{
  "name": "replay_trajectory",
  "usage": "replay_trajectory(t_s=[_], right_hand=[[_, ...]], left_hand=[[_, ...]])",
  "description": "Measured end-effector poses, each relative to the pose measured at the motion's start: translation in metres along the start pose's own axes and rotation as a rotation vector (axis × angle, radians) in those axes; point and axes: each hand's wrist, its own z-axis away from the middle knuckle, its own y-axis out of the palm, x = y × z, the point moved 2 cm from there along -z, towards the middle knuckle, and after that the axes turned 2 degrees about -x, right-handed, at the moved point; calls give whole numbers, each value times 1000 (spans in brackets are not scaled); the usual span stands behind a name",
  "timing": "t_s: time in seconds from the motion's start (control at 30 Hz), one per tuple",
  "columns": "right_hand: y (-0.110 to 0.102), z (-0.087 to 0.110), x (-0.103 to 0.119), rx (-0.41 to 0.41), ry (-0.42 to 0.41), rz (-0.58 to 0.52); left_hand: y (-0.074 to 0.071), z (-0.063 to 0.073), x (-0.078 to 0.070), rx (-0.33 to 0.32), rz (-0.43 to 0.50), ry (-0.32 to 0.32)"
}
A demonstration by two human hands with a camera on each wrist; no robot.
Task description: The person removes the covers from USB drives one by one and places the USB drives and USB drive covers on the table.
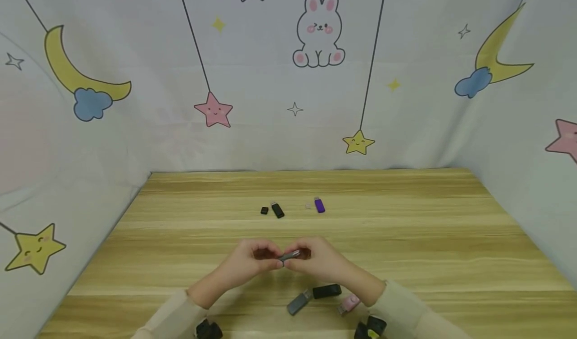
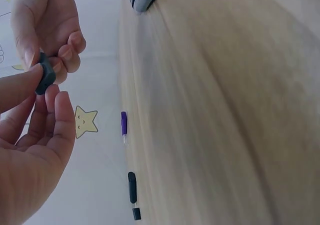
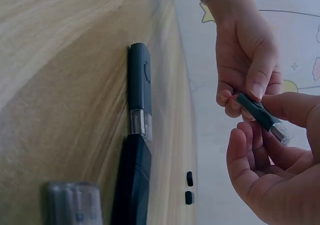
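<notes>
Above the middle of the table, both hands meet at a grey USB flash drive [image 1: 290, 255] with a clear end. My left hand [image 1: 248, 263] pinches the plain grey end between thumb and fingers. From the other side my right hand [image 1: 322, 261] pinches the drive's body, its thumb and index finger near the clear end [image 3: 280, 133]. In the right wrist view the drive [image 3: 256, 111] lies slanted, clear end toward my right palm. The left wrist view shows the drive's dark grey end [image 2: 46, 77] between the thumbs; its clear end is hidden there.
Near my right forearm lie another grey flash drive [image 1: 298, 303], a black one [image 1: 326, 291] and a pink one [image 1: 348, 304]. Farther back are a black drive [image 1: 277, 210] beside a black cap [image 1: 264, 210], and a purple drive [image 1: 319, 205] beside a small clear cap [image 1: 308, 206].
</notes>
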Motion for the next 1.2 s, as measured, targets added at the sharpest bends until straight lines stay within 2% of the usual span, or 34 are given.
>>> replay_trajectory(t_s=[0.27,0.47,0.7,0.97,1.2], right_hand=[[0,1,-7,-38,43,-143],[-1,2,-8,-69,84,-201],[-2,3,-11,-93,80,-158],[-5,6,-13,-69,43,-41],[-4,7,-15,-11,15,-1]], left_hand=[[9,-6,3,-56,61,11],[14,-8,6,-86,91,19],[18,-9,6,-78,74,34],[17,-13,-5,-112,-89,60],[25,-20,-16,-61,-137,102]])
